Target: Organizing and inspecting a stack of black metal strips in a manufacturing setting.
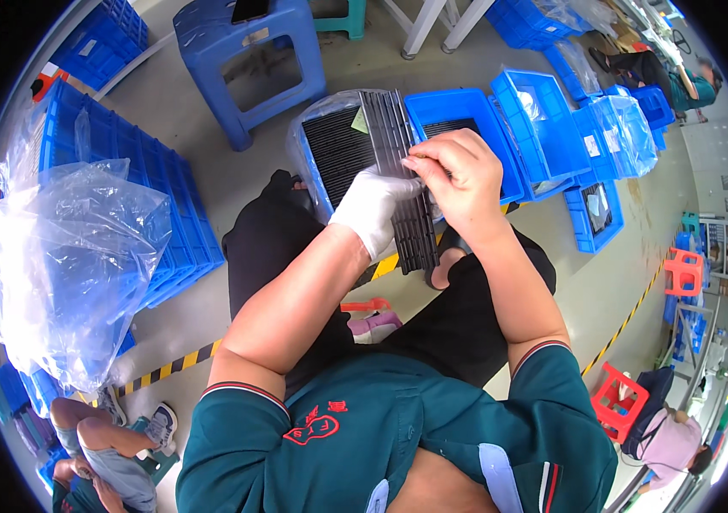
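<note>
Blk slotted panel [416, 232], 1 pc – held betw. hands, in front of bins. L hand [370, 211], white glove: gripping panel's left edge. R hand [464, 178], bare: fingertips pinched at panel face – contents unclear. Adj.: lined bin [321, 195] w/ blk strips [335, 150]; blue bin [445, 104].

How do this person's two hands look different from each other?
The left hand wears a white glove; the right hand is bare. The left hand wraps around the near side of the black strips, while the right hand reaches over from the other side, thumb and fingertips pinched together at them. Both hands are at the same bundle.
</note>
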The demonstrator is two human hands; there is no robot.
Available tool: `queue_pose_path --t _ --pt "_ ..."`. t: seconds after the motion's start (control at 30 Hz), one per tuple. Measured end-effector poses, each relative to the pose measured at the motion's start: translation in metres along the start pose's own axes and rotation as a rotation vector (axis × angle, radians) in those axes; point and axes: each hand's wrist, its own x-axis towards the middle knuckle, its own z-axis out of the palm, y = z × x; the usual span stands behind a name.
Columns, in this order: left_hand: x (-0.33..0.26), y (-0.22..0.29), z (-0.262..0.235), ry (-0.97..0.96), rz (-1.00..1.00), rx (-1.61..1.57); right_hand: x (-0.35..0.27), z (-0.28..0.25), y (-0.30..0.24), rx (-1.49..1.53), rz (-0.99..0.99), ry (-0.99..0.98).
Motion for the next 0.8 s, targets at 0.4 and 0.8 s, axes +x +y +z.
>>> queue_pose_path --t 0.4,0.8 --pt "0.001 -0.001 -0.002 0.027 0.070 0.046 0.002 -0.001 -0.004 -0.175 -0.201 -0.004" --pt "0.000 -0.004 -0.002 -0.008 0.051 0.045 -0.001 0.005 0.003 -0.123 -0.172 -0.006"
